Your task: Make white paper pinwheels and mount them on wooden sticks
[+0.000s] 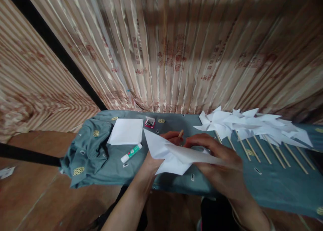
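A white paper pinwheel is in front of me above the table, its blades folded toward the middle. My left hand is mostly hidden behind the paper. Its fingers are closed around a thin wooden stick, whose tip pokes out past them. My right hand is closed on the pinwheel from the right, with its fingertips close to those of my left hand. The paper covers the spot where stick and pinwheel come together, so I cannot tell whether they are joined.
A stack of white paper squares lies at the left, with a glue stick below it and a small red box of pins beside it. Several pinwheels on sticks overlap at the right. A green-grey cloth covers the table.
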`<state>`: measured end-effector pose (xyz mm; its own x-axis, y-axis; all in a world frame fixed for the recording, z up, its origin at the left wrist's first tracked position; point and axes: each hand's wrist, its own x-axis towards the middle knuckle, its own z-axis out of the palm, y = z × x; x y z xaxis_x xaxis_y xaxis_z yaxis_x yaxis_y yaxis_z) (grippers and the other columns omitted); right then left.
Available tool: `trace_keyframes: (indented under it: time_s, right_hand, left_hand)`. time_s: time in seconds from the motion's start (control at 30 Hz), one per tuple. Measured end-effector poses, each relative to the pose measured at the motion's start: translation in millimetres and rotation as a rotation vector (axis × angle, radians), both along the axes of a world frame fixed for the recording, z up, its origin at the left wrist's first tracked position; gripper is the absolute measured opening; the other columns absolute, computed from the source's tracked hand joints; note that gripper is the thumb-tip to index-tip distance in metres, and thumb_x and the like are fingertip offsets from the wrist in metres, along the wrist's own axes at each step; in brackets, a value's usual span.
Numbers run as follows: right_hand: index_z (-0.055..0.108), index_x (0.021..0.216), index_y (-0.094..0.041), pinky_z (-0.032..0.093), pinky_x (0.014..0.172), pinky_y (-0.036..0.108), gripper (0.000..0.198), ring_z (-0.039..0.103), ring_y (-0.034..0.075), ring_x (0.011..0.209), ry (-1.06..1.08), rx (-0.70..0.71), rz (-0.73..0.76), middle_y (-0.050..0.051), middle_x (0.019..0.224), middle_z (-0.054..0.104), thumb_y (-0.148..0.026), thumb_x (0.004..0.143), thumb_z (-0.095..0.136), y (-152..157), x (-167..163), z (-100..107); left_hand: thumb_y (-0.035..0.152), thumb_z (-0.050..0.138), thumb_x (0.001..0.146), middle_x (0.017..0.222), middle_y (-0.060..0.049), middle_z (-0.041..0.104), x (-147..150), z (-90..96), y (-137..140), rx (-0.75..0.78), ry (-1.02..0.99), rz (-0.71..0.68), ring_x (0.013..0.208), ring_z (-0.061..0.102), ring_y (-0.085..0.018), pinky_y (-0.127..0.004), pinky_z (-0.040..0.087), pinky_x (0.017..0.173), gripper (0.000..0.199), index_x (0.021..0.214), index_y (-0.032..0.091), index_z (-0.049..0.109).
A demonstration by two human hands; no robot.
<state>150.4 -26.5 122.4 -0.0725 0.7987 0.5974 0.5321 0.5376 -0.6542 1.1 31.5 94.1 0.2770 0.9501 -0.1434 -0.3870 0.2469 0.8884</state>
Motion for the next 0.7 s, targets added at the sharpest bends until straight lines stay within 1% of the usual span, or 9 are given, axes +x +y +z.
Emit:
trace_keyframes:
  time_s: [0.07, 0.17, 0.33, 0.43, 0.5, 0.57, 0.63, 0.7]
  right_hand:
    - [0.067, 0.101, -0.027, 0.057, 0.075, 0.020, 0.029, 0.072, 0.013, 0.085, 0.026, -0.015, 0.001, -0.004, 0.093, 0.074, -0.009, 0.080, 0.059, -1.1, 2.9, -8.9]
    - [0.067, 0.102, -0.028, 0.056, 0.075, 0.019, 0.025, 0.072, 0.012, 0.086, 0.081, -0.004, -0.013, -0.004, 0.094, 0.074, -0.012, 0.083, 0.063, -1.3, 6.9, -14.8]
    - [0.069, 0.102, -0.027, 0.057, 0.077, 0.022, 0.025, 0.072, 0.014, 0.087, 0.155, 0.038, -0.020, -0.002, 0.092, 0.075, -0.012, 0.082, 0.068, -0.7, 10.1, -12.8]
    - [0.072, 0.096, -0.026, 0.059, 0.070, 0.023, 0.023, 0.073, 0.015, 0.080, 0.244, -0.016, -0.060, -0.001, 0.089, 0.077, -0.011, 0.078, 0.071, 2.0, 10.3, -14.8]
    - [0.073, 0.091, -0.024, 0.060, 0.062, 0.022, 0.020, 0.073, 0.016, 0.072, 0.355, -0.077, -0.102, -0.001, 0.085, 0.078, -0.012, 0.074, 0.075, 5.0, 9.4, -18.1]
    - [0.074, 0.086, -0.023, 0.059, 0.058, 0.022, 0.017, 0.073, 0.017, 0.069, 0.444, -0.131, -0.113, 0.000, 0.083, 0.078, -0.015, 0.071, 0.079, 7.2, 8.1, -21.0]
    - [0.074, 0.085, -0.022, 0.060, 0.058, 0.023, 0.016, 0.074, 0.018, 0.070, 0.463, -0.155, -0.105, 0.001, 0.083, 0.078, -0.017, 0.071, 0.079, 7.3, 7.1, -22.0]
    - [0.074, 0.088, -0.022, 0.060, 0.059, 0.024, 0.015, 0.075, 0.018, 0.072, 0.411, -0.136, -0.106, 0.002, 0.084, 0.078, -0.017, 0.073, 0.077, 4.7, 7.2, -20.9]
  left_hand:
    - [0.041, 0.090, 0.052, 0.056, -0.001, 0.059, 0.3, -0.5, 3.7, 0.028, -0.019, -0.090, 0.050, 0.047, -0.009, -0.022, 0.033, 0.046, 0.035, 0.062, 0.014, 0.070]
    - [0.040, 0.087, 0.054, 0.057, -0.001, 0.058, 3.8, 0.1, 7.5, 0.071, -0.024, -0.145, 0.053, 0.048, -0.010, -0.023, 0.034, 0.048, 0.034, 0.057, 0.014, 0.066]
    - [0.036, 0.083, 0.061, 0.066, -0.004, 0.064, 11.2, -1.6, 9.1, 0.120, 0.019, -0.187, 0.061, 0.053, -0.015, -0.027, 0.041, 0.057, 0.024, 0.066, 0.016, 0.071]
    - [0.039, 0.084, 0.061, 0.074, -0.006, 0.069, 10.8, -6.0, 11.1, 0.096, 0.027, -0.215, 0.066, 0.059, -0.018, -0.030, 0.047, 0.065, 0.028, 0.073, 0.015, 0.074]
    - [0.038, 0.086, 0.057, 0.078, -0.007, 0.071, 8.5, -10.5, 12.4, 0.092, 0.023, -0.208, 0.071, 0.062, -0.020, -0.032, 0.049, 0.070, 0.033, 0.079, 0.015, 0.075]
    - [0.035, 0.087, 0.053, 0.078, -0.007, 0.073, 6.1, -15.4, 12.7, 0.110, 0.050, -0.186, 0.073, 0.064, -0.022, -0.032, 0.051, 0.074, 0.036, 0.080, 0.014, 0.076]
    - [0.032, 0.087, 0.052, 0.076, -0.006, 0.073, 5.4, -19.1, 12.1, 0.124, 0.063, -0.191, 0.075, 0.065, -0.022, -0.032, 0.051, 0.074, 0.036, 0.081, 0.013, 0.076]
    - [0.030, 0.083, 0.059, 0.077, -0.006, 0.072, 6.6, -19.3, 10.7, 0.123, 0.042, -0.209, 0.077, 0.065, -0.021, -0.030, 0.049, 0.072, 0.031, 0.084, 0.014, 0.077]
